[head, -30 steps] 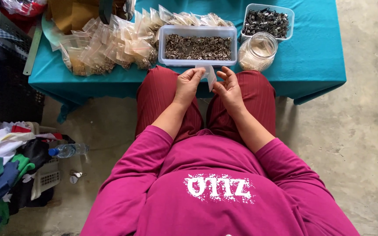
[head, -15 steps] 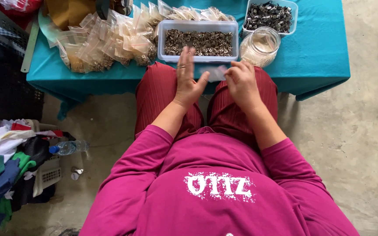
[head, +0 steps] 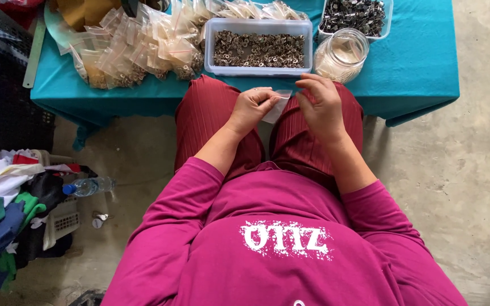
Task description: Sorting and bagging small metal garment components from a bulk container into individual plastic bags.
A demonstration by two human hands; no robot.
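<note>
Two hands: met over the lap, at the table's near edge.
Left hand: curled, pinching one side of a small clear bag.
Right hand: fingers bent narrow at the bag's other edge, thumb hidden; grip could not be told for sure.
Bag: flat, limp, see-through; looked empty, contents too small to judge.
Done so far: many filled bags lay heaped on the teal table, left of the tray.
Left to do: clear tray held plenty of small metal pieces; a second tub also looked full.
Nearby: glass jar just right of the tray.
</note>
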